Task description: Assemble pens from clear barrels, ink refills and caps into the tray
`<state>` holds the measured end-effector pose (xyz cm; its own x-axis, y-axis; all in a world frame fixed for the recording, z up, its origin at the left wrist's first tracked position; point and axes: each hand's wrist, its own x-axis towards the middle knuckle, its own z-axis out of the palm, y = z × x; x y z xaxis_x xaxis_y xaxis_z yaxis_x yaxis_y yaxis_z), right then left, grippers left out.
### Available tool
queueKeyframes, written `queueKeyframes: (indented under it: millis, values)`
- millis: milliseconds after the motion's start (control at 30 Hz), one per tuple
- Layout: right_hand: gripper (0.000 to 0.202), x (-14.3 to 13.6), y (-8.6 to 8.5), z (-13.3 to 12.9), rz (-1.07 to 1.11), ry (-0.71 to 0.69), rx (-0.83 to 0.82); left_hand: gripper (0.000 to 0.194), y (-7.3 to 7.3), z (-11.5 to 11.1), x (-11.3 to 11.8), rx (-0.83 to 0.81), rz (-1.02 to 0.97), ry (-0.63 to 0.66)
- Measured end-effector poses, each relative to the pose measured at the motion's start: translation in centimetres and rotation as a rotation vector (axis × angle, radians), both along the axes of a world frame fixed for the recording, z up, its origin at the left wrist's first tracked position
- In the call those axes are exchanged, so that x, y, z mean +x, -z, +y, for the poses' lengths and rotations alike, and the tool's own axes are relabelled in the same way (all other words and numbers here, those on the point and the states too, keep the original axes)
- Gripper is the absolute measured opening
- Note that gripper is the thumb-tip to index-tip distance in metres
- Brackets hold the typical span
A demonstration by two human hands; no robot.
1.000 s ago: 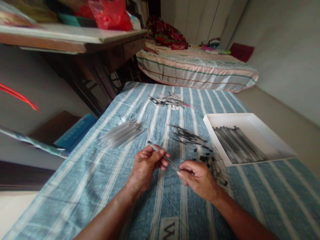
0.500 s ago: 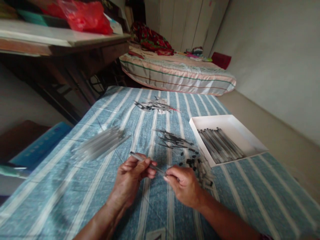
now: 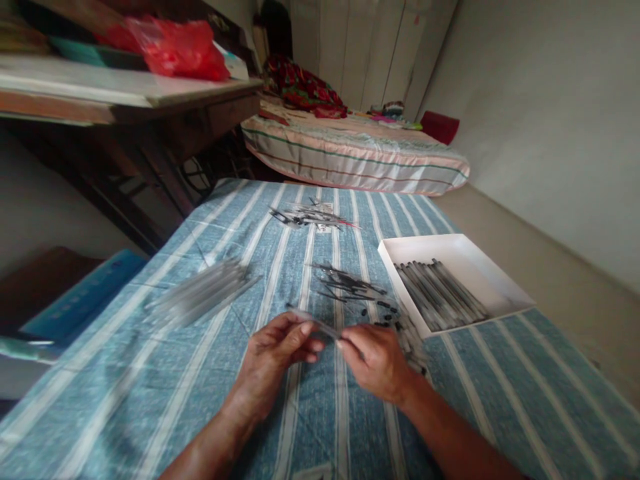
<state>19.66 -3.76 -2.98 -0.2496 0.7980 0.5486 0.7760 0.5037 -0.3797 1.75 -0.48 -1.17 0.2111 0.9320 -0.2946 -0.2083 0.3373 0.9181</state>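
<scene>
A thin pen is stretched between my hands above the striped cloth, slightly blurred. My left hand pinches its barrel, and its dark end sticks out past the fingers. My right hand grips the other end, hiding the tip. Beyond my hands lie dark, slender refills. Several small black plugs and clear pieces like caps are scattered beside and partly behind my right hand. To the left rests a bundle of translucent pen barrels.
An open white box at right holds a row of dark-tipped pens. Another loose pile of thin pen parts lies at the table's far end. A wooden desk stands at left, a bed behind.
Both hands, with the pen between them, have shifted a little to the right. The view has tilted slightly; the piles and the box look unchanged.
</scene>
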Motion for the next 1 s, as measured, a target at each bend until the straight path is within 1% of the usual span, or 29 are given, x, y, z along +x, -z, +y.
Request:
queueKeyframes:
  millis: [67, 133, 200, 267, 367, 400, 467, 567, 633, 667, 700, 733, 800, 833, 900, 967, 1000]
  values:
    - [0.024, 2.0, -0.7, 0.3, -0.052, 0.166, 0.128, 0.036, -0.2, 0.5, -0.5, 0.056, 0.091, -0.056]
    - [0.024, 4.5, -1.3, 0.6, -0.121, 0.374, 0.226, 0.038, -0.3, 1.4, -1.4, 0.157, 0.232, -0.154]
    - [0.025, 7.2, -1.8, 0.8, -0.206, 0.574, 0.251, 0.034, -0.1, 2.3, -2.8, 0.287, 0.431, -0.247]
    - [0.026, 9.4, -1.9, 0.7, -0.28, 0.742, 0.212, 0.031, 0.2, 3.3, -4.3, 0.405, 0.728, -0.291]
    - [0.027, 11.3, -1.9, 0.4, -0.376, 0.854, 0.042, 0.032, 0.7, 4.4, -6.3, 0.556, 1.131, -0.339]
    - [0.027, 11.6, -1.9, 0.2, -0.402, 0.869, -0.013, 0.032, 0.9, 4.6, -6.8, 0.605, 1.242, -0.344]
    - [0.027, 12.0, -1.9, -0.1, -0.444, 0.874, -0.091, 0.032, 1.2, 5.0, -7.4, 0.651, 1.418, -0.31]
    - [0.029, 12.2, -1.8, -0.2, -0.496, 0.89, -0.132, 0.033, 1.6, 5.2, -7.3, 0.643, 1.572, -0.188]
    - [0.03, 12.2, -1.6, -0.1, -0.507, 0.934, -0.106, 0.033, 1.6, 5.2, -7.0, 0.632, 1.645, -0.102]
    - [0.03, 12.2, -1.5, 0.0, -0.49, 0.944, -0.062, 0.033, 1.5, 5.1, -6.8, 0.624, 1.675, -0.068]
    - [0.029, 12.0, -1.4, 0.2, -0.455, 0.93, 0.003, 0.033, 1.5, 5.0, -6.6, 0.615, 1.698, -0.044]
    - [0.028, 11.7, -1.4, 0.3, -0.402, 0.888, 0.079, 0.033, 1.3, 4.9, -6.4, 0.605, 1.714, -0.03]
    - [0.026, 10.7, -1.3, 0.6, -0.258, 0.737, 0.212, 0.034, 1.0, 4.8, -6.2, 0.584, 1.734, -0.025]
    - [0.025, 10.1, -1.3, 0.7, -0.185, 0.642, 0.237, 0.034, 0.9, 4.9, -6.1, 0.573, 1.741, -0.025]
    - [0.023, 8.8, -1.2, 0.7, -0.074, 0.449, 0.186, 0.034, 0.7, 5.0, -6.0, 0.548, 1.766, -0.008]
    - [0.022, 7.8, -1.0, 0.7, -0.037, 0.285, 0.056, 0.033, 0.7, 5.3, -6.1, 0.533, 1.781, 0.004]
    - [0.022, 7.5, -0.9, 0.7, -0.047, 0.229, -0.018, 0.033, 0.7, 5.4, -6.1, 0.53, 1.782, 0.007]
